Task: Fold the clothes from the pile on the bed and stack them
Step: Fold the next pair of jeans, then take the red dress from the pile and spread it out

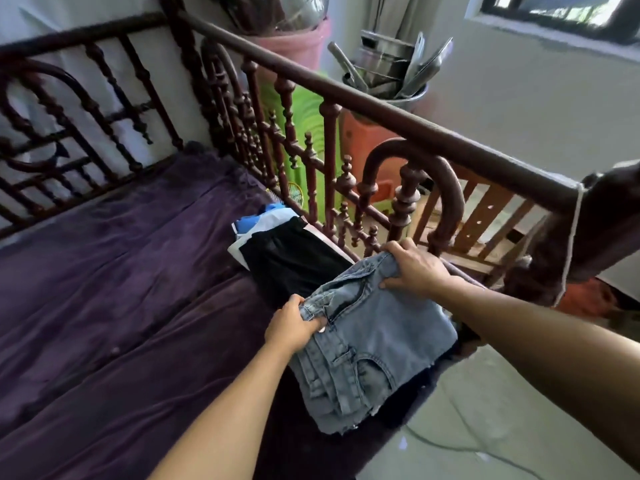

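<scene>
Fingers (393,252) curled tight on the waistband (346,279), left hand (292,327) and right hand (417,271) both holding the folded jeans (374,344) just beside the stack (294,259) at the bed (121,289) edge. Lower layers dangle loose; they could fall open or land crooked.

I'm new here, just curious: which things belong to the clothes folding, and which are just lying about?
In the job: folded light-blue denim jeans, held by left grip and right grip; folded stack topped by a black garment; purple bed cover.
Lying about: pink plastic bucket; steel pot of utensils; white string on the dark wooden bed rail.
</scene>
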Demonstrator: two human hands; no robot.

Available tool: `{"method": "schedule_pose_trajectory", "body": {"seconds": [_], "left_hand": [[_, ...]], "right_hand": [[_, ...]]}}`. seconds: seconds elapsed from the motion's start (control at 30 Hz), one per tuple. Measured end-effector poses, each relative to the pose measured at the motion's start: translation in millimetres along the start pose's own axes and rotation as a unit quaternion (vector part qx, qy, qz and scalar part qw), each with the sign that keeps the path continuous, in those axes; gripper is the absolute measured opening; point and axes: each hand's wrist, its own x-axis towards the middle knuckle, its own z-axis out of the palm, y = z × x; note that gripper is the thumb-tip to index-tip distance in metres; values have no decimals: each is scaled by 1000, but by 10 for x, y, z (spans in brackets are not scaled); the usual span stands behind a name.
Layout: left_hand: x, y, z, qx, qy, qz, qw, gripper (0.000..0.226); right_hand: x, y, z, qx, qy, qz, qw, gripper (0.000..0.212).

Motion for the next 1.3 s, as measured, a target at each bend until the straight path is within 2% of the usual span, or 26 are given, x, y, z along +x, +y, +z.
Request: {"method": "schedule_pose_trajectory", "body": {"seconds": [0.07, 0.13, 0.2, 0.27, 0.33, 0.47, 0.57, 0.67, 0.8, 0.87, 0.97, 1.1, 1.3], "left_hand": [[261, -53, 168, 51, -20, -28, 998, 74], [402, -109, 356, 144, -23, -19, 989, 79], [438, -224, 596, 208, -39, 36, 977, 83], [447, -373, 816, 235, -75, 59, 967, 90], [458, -512, 996, 235, -96, 66, 965, 94], [441, -638, 1250, 254, -44, 83, 963, 83], [432, -669, 1399, 265, -53, 66, 960, 79], [401, -582, 1334, 271, -47, 87, 958, 75], [137, -504, 999, 256, -141, 35, 956, 65], [-155, -474, 841, 242, -125, 7, 962, 54], [-715, -521, 670, 222, -88, -54, 970, 39], [-1606, -816, 502, 196, -32, -128, 972, 37], [-3001, -1291, 99, 158, 112, -232, 953, 36]], "right_hand": [[228, 93, 237, -33, -49, -3, 998, 92], [332, 157, 508, -86, -37, -31, 995, 86], [351, 176, 804, -106, 2, -89, 990, 75], [344, 187, 1107, -113, -3, -117, 987, 66], [353, 245, 1401, -133, -32, -113, 984, 67], [434, 412, 1801, -138, -75, -83, 984, 72], [466, 464, 1908, -151, -110, -81, 979, 73], [455, 432, 1803, -154, -130, -80, 976, 76], [468, 226, 1511, -194, -181, -74, 961, 71], [436, 74, 1330, -183, -181, -77, 963, 66], [309, -207, 1128, -213, -148, -140, 956, 48], [-74, -808, 995, -167, -147, -241, 945, 37], [-858, -1993, 797, -115, -110, -399, 903, 31]]}}
